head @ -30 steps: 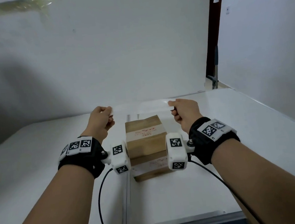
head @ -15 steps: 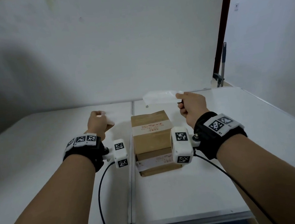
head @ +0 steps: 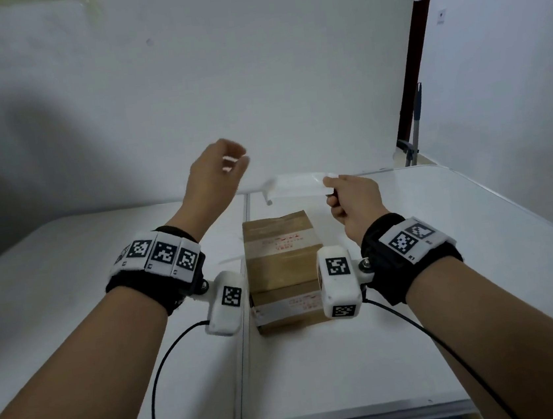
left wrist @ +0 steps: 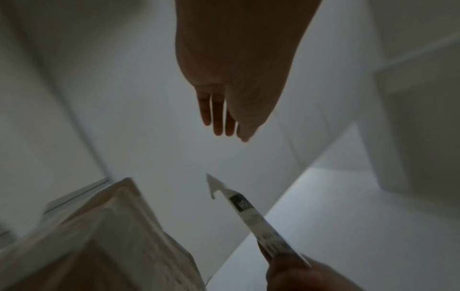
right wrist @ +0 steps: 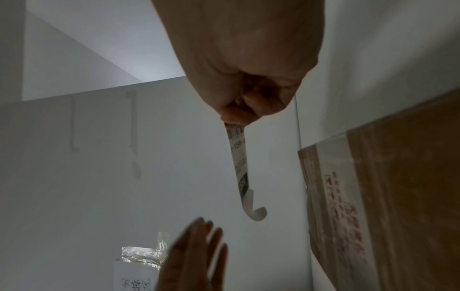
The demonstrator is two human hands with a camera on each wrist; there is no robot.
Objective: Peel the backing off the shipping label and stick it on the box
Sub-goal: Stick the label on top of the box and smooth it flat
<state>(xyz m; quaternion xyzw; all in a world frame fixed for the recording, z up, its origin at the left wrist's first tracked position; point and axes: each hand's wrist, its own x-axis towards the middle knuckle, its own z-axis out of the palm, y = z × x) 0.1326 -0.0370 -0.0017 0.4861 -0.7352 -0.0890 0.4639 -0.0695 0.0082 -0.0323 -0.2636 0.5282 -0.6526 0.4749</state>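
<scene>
Shipping label, pinched at one short end by the right hand, fingers curled tight on it, stretching out flat from that hand toward the left hand. Hangs in the air above and beyond the box, clear of it. Free end curled into a small hook, seen from the right wrist; barcode and dark printed block on one face. Whether backing is still on cannot be told here.

Left hand raised, fingers straight and loose, holding nothing, just short of the label's free end.

Likely very light, thin and floppy; prone to curling, folding onto itself and clinging to skin if the adhesive is bare. Best taken by the outermost corners or edges, both ends kept taut, so it goes down flat.

Box of brown cardboard, taped, below and between the two wrists, resting on the white surface. A thin pale strip on the surface beside the box, under the left wrist.
</scene>
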